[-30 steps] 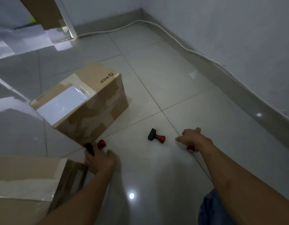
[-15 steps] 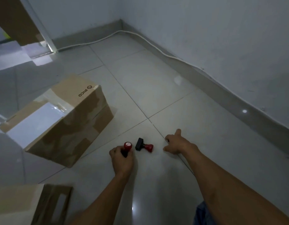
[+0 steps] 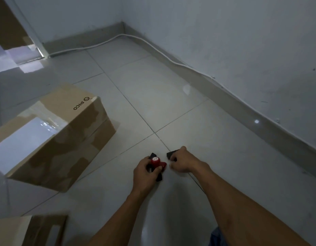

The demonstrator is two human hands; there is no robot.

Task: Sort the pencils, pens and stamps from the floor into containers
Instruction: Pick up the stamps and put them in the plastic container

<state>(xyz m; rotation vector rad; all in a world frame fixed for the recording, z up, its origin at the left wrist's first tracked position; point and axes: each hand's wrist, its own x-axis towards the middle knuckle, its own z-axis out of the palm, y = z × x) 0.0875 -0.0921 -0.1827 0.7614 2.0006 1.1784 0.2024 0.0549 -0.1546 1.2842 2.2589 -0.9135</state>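
— What's different from a moment ago?

— The left hand [image 3: 148, 170] was carrying one stamp and has come across from beside the box; now it is down on the middle stamp [image 3: 162, 165], the one that lay alone on the floor [image 3: 171, 107] between the two hands. Its fingers are curled round both, so I'd say it is gathering two at once.

— And the right?

— The right hand [image 3: 183, 162] has drawn in towards the left and lifted a little. Its fingers are closed on a third stamp [image 3: 170, 155]; only the black base pokes out on the thumb side, the handle is buried in the palm.

— So what does that mean for the sorting?

— By my reckoning every stamp I can see is now in a hand or nearly so, and none has gone into a container yet. The next thing should be the carry to a box. I see no pens or pencils from here.

— What do the stamps look like?

— Small things: a red rounded handle on a black blocky base. The stamp held upright in the left hand [image 3: 155, 159] shows a pale round label on top of its knob. The other lies on its side under the same fingers, red end towards the right hand, with a black base showing just below the hand.

— Where are the containers?

— A taped cardboard box [image 3: 61, 132] stands to the left, near the hands but apart from them. The corner of another box [image 3: 29, 229] shows at the lower left edge.
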